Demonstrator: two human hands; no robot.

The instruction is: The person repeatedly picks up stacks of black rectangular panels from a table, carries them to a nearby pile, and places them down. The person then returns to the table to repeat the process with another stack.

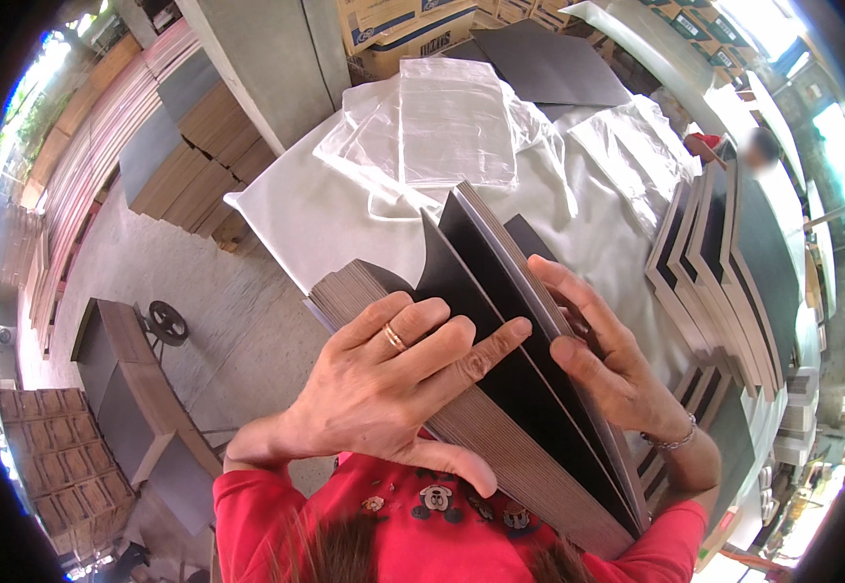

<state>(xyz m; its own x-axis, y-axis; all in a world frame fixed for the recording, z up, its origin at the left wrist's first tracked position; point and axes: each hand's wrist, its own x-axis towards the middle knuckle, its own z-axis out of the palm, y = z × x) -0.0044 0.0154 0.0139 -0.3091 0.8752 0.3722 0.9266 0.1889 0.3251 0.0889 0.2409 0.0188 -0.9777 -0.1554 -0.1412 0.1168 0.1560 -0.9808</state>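
One stack of black-faced boards (pixel 539 476) is fanned open between the red shirt (pixel 427 546) and the white-covered table (pixel 291 199). The left hand (pixel 393 374) is spread, index finger extended over the gap; the right hand (pixel 607 360) is laid against the stack's right side, whether clamped cannot be told. Separating seems under way; steadied edges are called for next.

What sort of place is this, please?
Probably a warehouse or workshop: cartons are stacked behind the white-covered work surface, stacks of flat boards stand to the left, and a bundle of dark sheets is being handled.
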